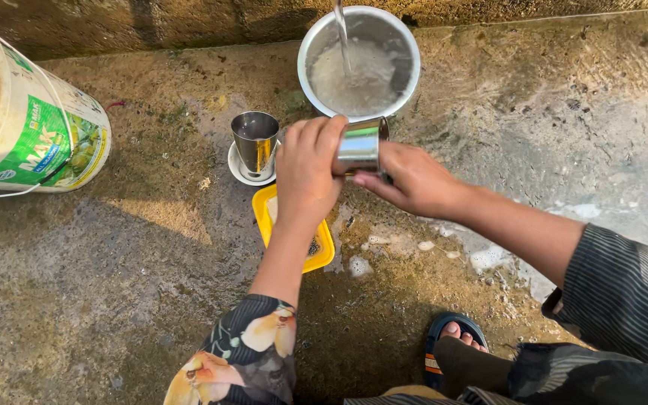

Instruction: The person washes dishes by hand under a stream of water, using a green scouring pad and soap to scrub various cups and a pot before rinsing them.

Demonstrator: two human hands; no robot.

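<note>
Floor [99, 300]: wet, stained concrete carrying every item; soapy foam lies just right of the yellow tray.
Bucket [24, 124]: large cream plastic pail with a green label, lying on its side well to the left of the yellow tray.
Basin [316, 45]: round steel bowl beyond the yellow tray, against the wall; a thin stream of water falls into it and the water inside is frothy.
Yellow tray [322, 251]: small rectangular dish on the floor directly beneath the left forearm, largely covered by it; contents cannot be made out.
Tumbler on saucer [255, 142]: steel tumbler standing upright on a small white saucer, just beyond the tray's left corner, clear of both hands.
Held cup [360, 146]: steel cup raised above the far end of the tray, between the tray and the basin. It lies on its side, long axis roughly left to right, rim towards the right.
Left hand [307, 176]: fingers curled together over the cup's left end, pressing on it.
Right hand [412, 180]: fingers pinching the cup from the right and underneath, near its rim.
Key relation: both hands are in contact with the cup, one at each end; neither is nearer.
Foot [455, 334]: sandalled foot near the lower edge, right of the tray.
</note>
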